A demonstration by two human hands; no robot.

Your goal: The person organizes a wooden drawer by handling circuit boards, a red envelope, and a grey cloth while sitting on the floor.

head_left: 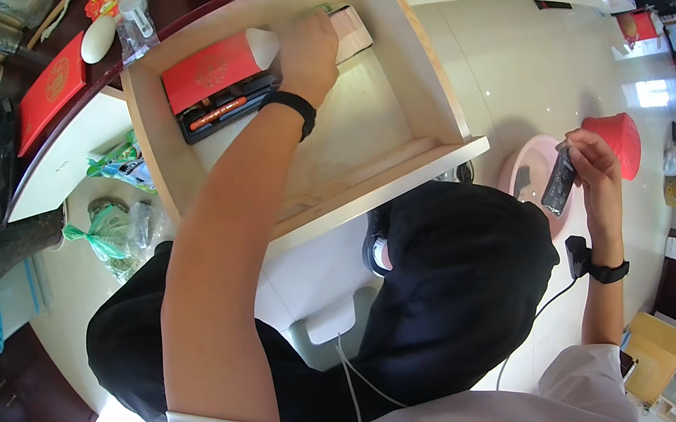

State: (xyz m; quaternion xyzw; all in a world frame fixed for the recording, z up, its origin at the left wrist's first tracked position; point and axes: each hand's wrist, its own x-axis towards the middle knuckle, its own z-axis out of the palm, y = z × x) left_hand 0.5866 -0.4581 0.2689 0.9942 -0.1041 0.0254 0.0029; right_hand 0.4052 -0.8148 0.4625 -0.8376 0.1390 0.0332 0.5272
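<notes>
A light wooden drawer (328,146) is pulled out in front of me. My left hand (309,50) reaches into its far part, between an open red paper packet (210,72) with gold print and a pale pink box (353,33). The left fingertips are mostly hidden, with a bit of green showing beside them. Under the red packet lies a black tray (193,136) holding an orange-brown pen-like item (218,113). Off to the right, my right hand (595,160) pinches a small black patterned packet (558,183) by its upper end, above a pink basin (528,157).
A white egg-shaped object (99,40) and a red envelope (50,91) rest on the dark desktop at left. Green plastic bags (110,230) stand below. Beside the basin is a red round container (619,143). A white cable (349,375) runs between my legs.
</notes>
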